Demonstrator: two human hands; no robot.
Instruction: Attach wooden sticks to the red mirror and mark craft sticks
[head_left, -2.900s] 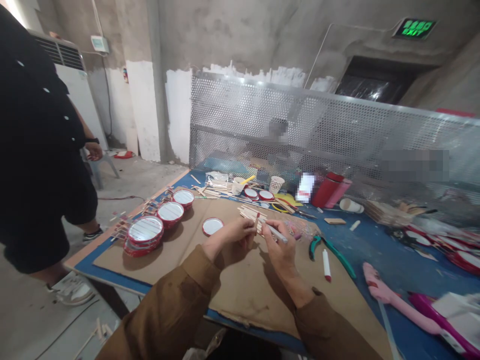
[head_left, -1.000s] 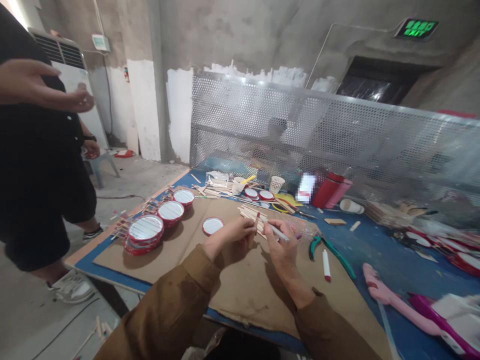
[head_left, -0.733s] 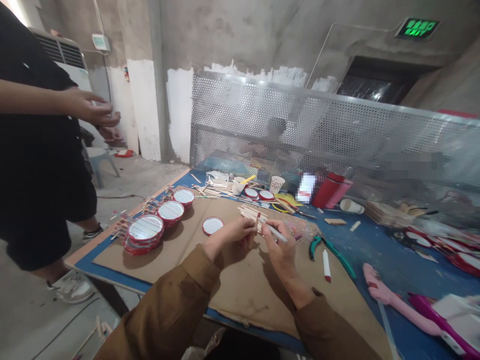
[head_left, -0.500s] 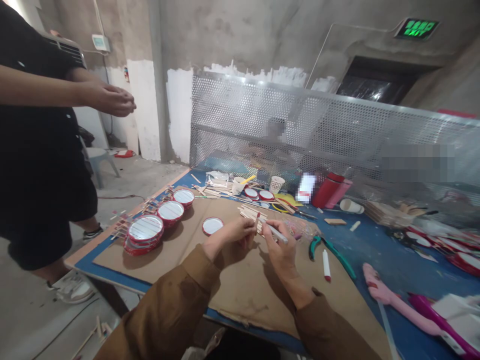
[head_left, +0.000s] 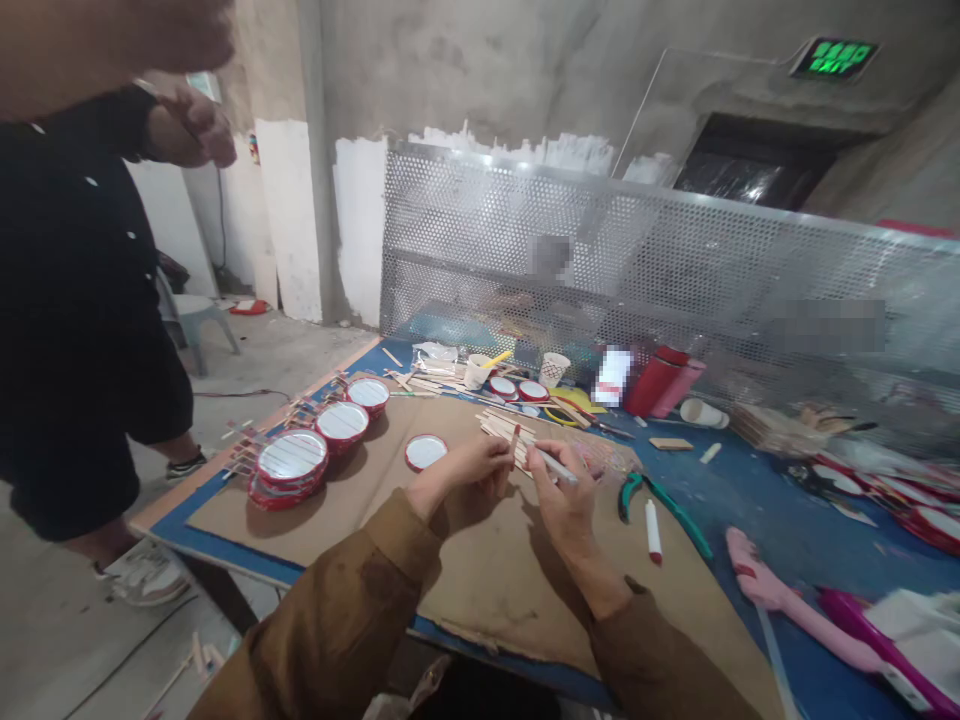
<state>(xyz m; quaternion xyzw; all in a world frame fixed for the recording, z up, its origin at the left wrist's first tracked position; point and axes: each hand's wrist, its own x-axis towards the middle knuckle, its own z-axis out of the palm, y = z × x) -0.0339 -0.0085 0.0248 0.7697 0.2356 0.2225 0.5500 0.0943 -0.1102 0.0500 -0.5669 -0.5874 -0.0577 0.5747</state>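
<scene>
My left hand (head_left: 484, 467) pinches a small wooden stick (head_left: 516, 437) upright, its upper end coloured red. Close to it on the right, my right hand (head_left: 566, 505) grips a white marker (head_left: 556, 466), its front end pointing at the stick. Whether the marker touches the stick I cannot tell. Behind both hands lies a pile of wooden sticks (head_left: 496, 424). A round red-rimmed lid (head_left: 425, 452) rests on the cardboard (head_left: 495, 600) left of my left hand. Another white marker (head_left: 652, 525) with a red end lies to the right.
Several red-rimmed round pieces with sticks (head_left: 292, 457) stand at left. Green-handled pliers (head_left: 679, 515), a pink glue gun (head_left: 795, 605), a red bottle (head_left: 654, 382) and paper cups (head_left: 553, 368) are around. A metal mesh panel (head_left: 465, 230) borders the back. A person in black (head_left: 67, 300) stands at left.
The marker has drawn back slightly to the right from the stick. The person at left has leaned in and raised their arm and hand.
</scene>
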